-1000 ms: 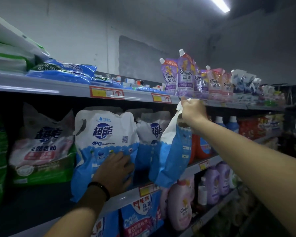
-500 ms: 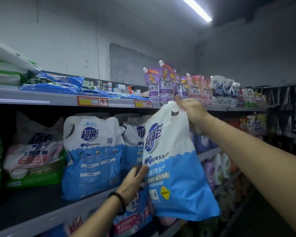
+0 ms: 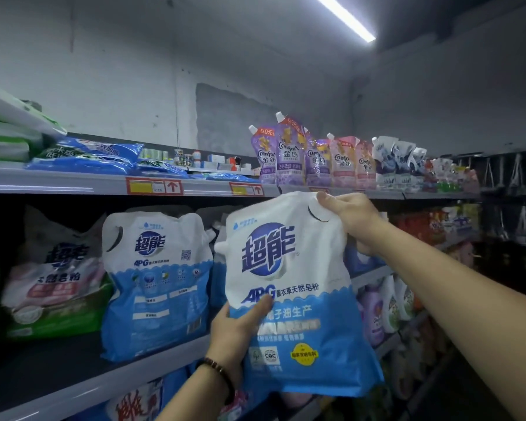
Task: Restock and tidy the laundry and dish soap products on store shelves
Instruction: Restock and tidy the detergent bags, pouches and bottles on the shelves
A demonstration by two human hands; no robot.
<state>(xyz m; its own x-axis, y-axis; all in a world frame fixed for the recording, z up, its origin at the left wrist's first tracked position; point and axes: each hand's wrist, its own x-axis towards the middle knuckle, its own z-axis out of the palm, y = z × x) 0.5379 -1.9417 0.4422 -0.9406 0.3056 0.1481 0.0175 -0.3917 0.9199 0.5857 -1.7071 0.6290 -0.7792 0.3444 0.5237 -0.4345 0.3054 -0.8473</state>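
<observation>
**Trainee:** What has changed in the last second?

**Supervisor:** The bag (image 3: 286, 284) hung edge-on from the right hand (image 3: 346, 214), close to the middle shelf (image 3: 73, 369). It now shows its full printed face to the camera. The left hand (image 3: 237, 329) was pressing the shelved bag (image 3: 155, 278). It has left that bag and taken hold of the carried one.

**Trainee:** What is the state of the hands?

**Supervisor:** Both grip the bag. The right hand pinches the top corner beside the handle cut-out, fingers curled over the edge. The left hand holds the lower left side with the thumb across the front. Its fingers are hidden behind the bag.

**Trainee:** Where is the bag relative to the hands?

**Supervisor:** It is between them, with the right hand at its 1 o'clock and the left hand at its 7 o'clock. The bag is in the air in front of the middle shelf and appears to touch no shelf. The shelved bag stands near, at its 9 o'clock. The space directly behind the carried bag is hidden.

**Trainee:** What does this mean for the task?

**Supervisor:** As a judgement, the bag is out of the row, label forward and under two-handed control. It is probably being squared for seating face-out beside the shelved bag. Placement is not yet done. The bag looks soft and bottom-heavy, so the lower grip should carry the load.
</observation>
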